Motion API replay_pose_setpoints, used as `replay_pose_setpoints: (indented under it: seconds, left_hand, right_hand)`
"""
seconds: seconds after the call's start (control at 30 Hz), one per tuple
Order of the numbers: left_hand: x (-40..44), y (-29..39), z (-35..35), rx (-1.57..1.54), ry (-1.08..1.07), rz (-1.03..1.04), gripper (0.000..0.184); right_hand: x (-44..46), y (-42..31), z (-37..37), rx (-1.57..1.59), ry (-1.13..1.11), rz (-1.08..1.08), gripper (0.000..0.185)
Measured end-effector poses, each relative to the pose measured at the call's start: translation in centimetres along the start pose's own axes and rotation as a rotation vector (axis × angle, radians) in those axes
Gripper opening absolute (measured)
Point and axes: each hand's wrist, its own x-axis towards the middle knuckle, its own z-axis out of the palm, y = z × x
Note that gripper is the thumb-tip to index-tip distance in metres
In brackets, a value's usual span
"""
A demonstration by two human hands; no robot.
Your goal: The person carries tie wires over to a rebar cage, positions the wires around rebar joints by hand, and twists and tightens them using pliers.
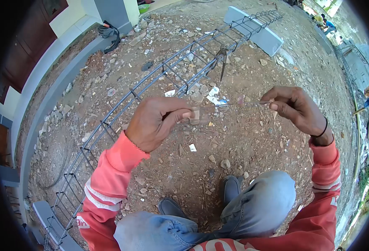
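Observation:
A thin, see-through strip [245, 103], perhaps plastic, stretches between my two hands at chest height above the ground. My left hand [157, 119] pinches its left end between thumb and fingers, where it is blurred and hard to make out. The right end is held between the thumb and forefinger of my right hand [297, 108], which wears a dark band at the wrist. Beyond my hands runs a long rebar cage [163, 69] of bars and square stirrups. Dark pincers [222, 56] rest on its right side, one handle pointing down.
Grey blocks [255, 33] support the cage's far end, and another block [52, 221] lies under its near end. Stones and scraps litter the dirt. Gloves [107, 31] lie on a low kerb at left. People [325, 23] crouch far off at right.

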Motion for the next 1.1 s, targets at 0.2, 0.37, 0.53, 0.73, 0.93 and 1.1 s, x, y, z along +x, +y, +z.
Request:
replay_pose_setpoints:
  seconds: [0.2,0.37,0.53,0.73,0.93,1.1]
  left_hand:
    - [-2.4,-2.5,-5.7,0.252,0.083,-0.129,0.019]
    - [-2.4,-4.7,-10.3,0.265,0.095,-0.123,0.019]
    - [-1.0,-4.5,-10.3,0.476,0.104,-0.031,0.017]
    - [2.8,-4.5,-1.2,0.510,-0.090,-0.084,0.017]
    - [6.6,-5.8,5.1,0.420,-0.206,-0.174,0.018]
    - [9.2,-8.0,2.1,0.424,-0.294,-0.265,0.026]
  right_hand:
    - [-5.9,4.2,-6.1,0.041,0.122,0.302,0.016]
    - [-11.5,11.8,-7.4,-0.097,0.411,0.323,0.018]
    - [-13.6,15.2,-5.3,-0.235,0.304,0.608,0.018]
    - [-9.4,19.8,1.1,-0.815,-0.276,0.773,0.020]
    - [6.1,8.9,11.2,0.067,0.071,-0.050,0.033]
    - [10.7,10.7,16.2,0.567,0.162,0.076,0.020]
